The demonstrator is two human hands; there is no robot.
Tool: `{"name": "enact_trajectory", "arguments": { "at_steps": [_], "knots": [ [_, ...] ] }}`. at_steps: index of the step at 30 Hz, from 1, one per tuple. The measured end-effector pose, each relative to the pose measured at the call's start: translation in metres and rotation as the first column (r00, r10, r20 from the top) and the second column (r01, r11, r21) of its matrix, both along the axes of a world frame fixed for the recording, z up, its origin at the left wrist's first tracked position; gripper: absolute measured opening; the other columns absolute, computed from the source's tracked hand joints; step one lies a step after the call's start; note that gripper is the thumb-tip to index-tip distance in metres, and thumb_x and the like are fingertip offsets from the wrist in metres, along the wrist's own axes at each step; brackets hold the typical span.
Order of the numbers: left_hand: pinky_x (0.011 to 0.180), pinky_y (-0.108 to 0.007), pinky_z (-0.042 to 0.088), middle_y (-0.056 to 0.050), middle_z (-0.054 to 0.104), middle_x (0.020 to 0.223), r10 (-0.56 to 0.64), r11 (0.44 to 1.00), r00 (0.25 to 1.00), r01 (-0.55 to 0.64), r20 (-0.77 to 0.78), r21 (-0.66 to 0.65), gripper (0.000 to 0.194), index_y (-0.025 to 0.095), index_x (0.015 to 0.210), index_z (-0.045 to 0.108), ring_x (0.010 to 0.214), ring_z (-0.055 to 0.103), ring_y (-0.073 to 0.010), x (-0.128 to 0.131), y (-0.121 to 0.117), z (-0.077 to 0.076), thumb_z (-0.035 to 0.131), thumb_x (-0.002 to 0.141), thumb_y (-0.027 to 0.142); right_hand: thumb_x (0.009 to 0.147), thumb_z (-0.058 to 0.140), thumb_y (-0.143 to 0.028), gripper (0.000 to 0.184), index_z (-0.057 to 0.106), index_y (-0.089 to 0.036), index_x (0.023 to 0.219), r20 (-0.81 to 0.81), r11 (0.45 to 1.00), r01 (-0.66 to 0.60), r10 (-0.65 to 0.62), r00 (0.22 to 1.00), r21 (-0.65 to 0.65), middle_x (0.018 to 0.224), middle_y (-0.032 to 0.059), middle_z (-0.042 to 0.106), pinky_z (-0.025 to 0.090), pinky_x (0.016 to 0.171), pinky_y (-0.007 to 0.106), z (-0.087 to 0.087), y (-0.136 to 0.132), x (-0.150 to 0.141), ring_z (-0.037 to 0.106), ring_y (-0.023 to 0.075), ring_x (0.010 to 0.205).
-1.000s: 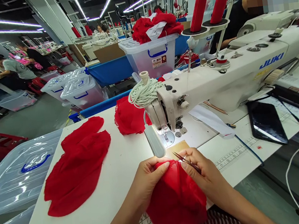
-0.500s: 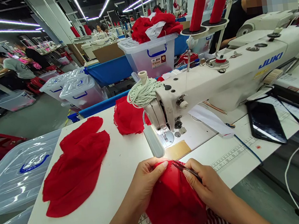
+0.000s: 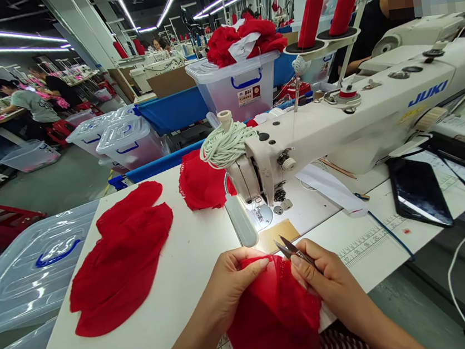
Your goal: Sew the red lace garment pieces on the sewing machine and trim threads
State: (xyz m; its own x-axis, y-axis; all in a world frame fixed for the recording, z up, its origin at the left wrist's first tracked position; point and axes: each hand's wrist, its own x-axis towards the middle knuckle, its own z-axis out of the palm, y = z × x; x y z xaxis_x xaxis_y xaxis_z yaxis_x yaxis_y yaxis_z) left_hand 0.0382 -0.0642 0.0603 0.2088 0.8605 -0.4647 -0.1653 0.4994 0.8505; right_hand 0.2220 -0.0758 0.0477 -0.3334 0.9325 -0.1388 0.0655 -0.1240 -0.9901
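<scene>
My left hand (image 3: 232, 281) pinches the top edge of a piece of red fabric (image 3: 269, 316) between thumb and fingers. The cloth hangs down over the table's front edge toward my lap. In my right hand (image 3: 325, 273) is a pair of thread snips (image 3: 294, 250), its two pointed blades spread apart and aimed up and left, just above the cloth's edge. My right fingers also lie against the right side of the fabric. Behind both hands stands a white sewing machine (image 3: 336, 123), its needle area lit.
Red fabric pieces (image 3: 125, 265) lie on the left of the white table (image 3: 199, 290); another red piece (image 3: 202, 181) is beside the machine head. A black phone (image 3: 419, 192) rests at right. Lidded plastic boxes (image 3: 127, 139) stand beyond the table, and a person (image 3: 383, 23) sits behind the machine.
The snips have lifted off the cloth's edge and their blades now show spread apart. My right hand has shifted slightly right. My left hand keeps its pinch on the fabric.
</scene>
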Motion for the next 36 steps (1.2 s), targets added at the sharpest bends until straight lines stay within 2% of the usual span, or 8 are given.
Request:
{"name": "enact_trajectory", "arguments": {
  "at_steps": [5, 11, 17, 23, 30, 33, 36],
  "knots": [
    [0.064, -0.024, 0.046, -0.004, 0.069, 0.071, -0.007, 1.0, 0.999, 0.008, 0.051, -0.011, 0.021, 0.014, 0.078, 0.075, 0.065, 0.06, -0.0145, 0.0006, 0.0005, 0.0007, 0.077, 0.068, 0.032, 0.095, 0.038, -0.039, 0.027, 0.045, -0.021, 0.076, 0.166, 0.989, -0.104, 0.087, 0.982, 0.1, 0.061, -0.0054, 0.043, 0.03, 0.053, 0.022, -0.0035, -0.0022, 0.0016, 0.037, 0.0111, 0.056],
    [0.063, -0.024, 0.046, -0.004, 0.069, 0.07, 0.022, 0.999, 0.998, -0.02, 0.055, -0.028, 0.021, 0.014, 0.075, 0.075, 0.063, 0.06, -0.0142, 0.0003, 0.0005, 0.0026, 0.08, 0.065, 0.032, 0.095, 0.036, -0.036, 0.027, 0.043, -0.022, 0.074, 0.222, 0.985, -0.104, 0.072, 0.972, 0.138, 0.06, -0.0056, 0.044, 0.029, 0.052, 0.022, -0.0072, -0.003, -0.0006, 0.037, 0.011, 0.055],
    [0.064, -0.025, 0.047, -0.005, 0.07, 0.071, 0.003, 0.999, 0.999, -0.001, 0.049, -0.035, 0.024, 0.014, 0.081, 0.076, 0.065, 0.061, -0.0156, 0.0001, 0.0008, 0.0034, 0.078, 0.066, 0.033, 0.095, 0.037, -0.038, 0.027, 0.044, -0.021, 0.074, 0.17, 0.99, -0.101, 0.083, 0.982, 0.099, 0.06, -0.0058, 0.044, 0.03, 0.052, 0.022, -0.0042, -0.0003, -0.0015, 0.037, 0.0109, 0.055],
    [0.063, -0.025, 0.047, -0.006, 0.071, 0.068, -0.009, 0.998, 0.994, 0.015, 0.108, -0.053, 0.025, 0.013, 0.082, 0.076, 0.064, 0.061, -0.016, 0.0009, 0.0024, 0.0058, 0.078, 0.067, 0.033, 0.095, 0.037, -0.04, 0.029, 0.045, -0.021, 0.075, 0.168, 0.991, -0.102, 0.086, 0.982, 0.086, 0.062, -0.0049, 0.045, 0.03, 0.053, 0.023, -0.0032, -0.0014, -0.0008, 0.038, 0.0117, 0.057],
    [0.063, -0.024, 0.046, -0.006, 0.07, 0.069, 0.01, 0.999, 0.995, -0.004, 0.098, -0.053, 0.022, 0.013, 0.078, 0.076, 0.064, 0.061, -0.0153, 0.0008, 0.0013, 0.0069, 0.079, 0.065, 0.03, 0.095, 0.037, -0.04, 0.029, 0.045, -0.021, 0.074, 0.144, 0.99, -0.11, 0.097, 0.985, 0.084, 0.061, -0.005, 0.044, 0.03, 0.053, 0.023, -0.0036, -0.0024, -0.0017, 0.038, 0.0112, 0.056],
    [0.062, -0.023, 0.045, -0.005, 0.07, 0.068, -0.004, 0.999, 0.993, 0.01, 0.117, -0.052, 0.021, 0.012, 0.075, 0.075, 0.062, 0.06, -0.0138, 0.0007, 0.0009, 0.0073, 0.079, 0.065, 0.03, 0.094, 0.039, -0.043, 0.031, 0.044, -0.021, 0.073, 0.096, 0.992, -0.104, 0.098, 0.991, 0.066, 0.06, -0.0054, 0.042, 0.029, 0.052, 0.023, -0.0036, -0.0007, -0.0016, 0.036, 0.0106, 0.055],
    [0.058, -0.021, 0.043, -0.003, 0.068, 0.064, -0.015, 0.998, 0.99, 0.023, 0.141, -0.061, 0.019, 0.012, 0.067, 0.072, 0.058, 0.056, -0.0111, 0.0011, 0.0006, 0.007, 0.079, 0.065, 0.03, 0.092, 0.042, -0.046, 0.031, 0.044, -0.021, 0.075, -0.024, 0.998, -0.055, 0.055, 0.998, -0.016, 0.057, -0.0067, 0.038, 0.027, 0.049, 0.022, -0.0022, 0.0019, -0.0007, 0.031, 0.0093, 0.051]
  ]
}}
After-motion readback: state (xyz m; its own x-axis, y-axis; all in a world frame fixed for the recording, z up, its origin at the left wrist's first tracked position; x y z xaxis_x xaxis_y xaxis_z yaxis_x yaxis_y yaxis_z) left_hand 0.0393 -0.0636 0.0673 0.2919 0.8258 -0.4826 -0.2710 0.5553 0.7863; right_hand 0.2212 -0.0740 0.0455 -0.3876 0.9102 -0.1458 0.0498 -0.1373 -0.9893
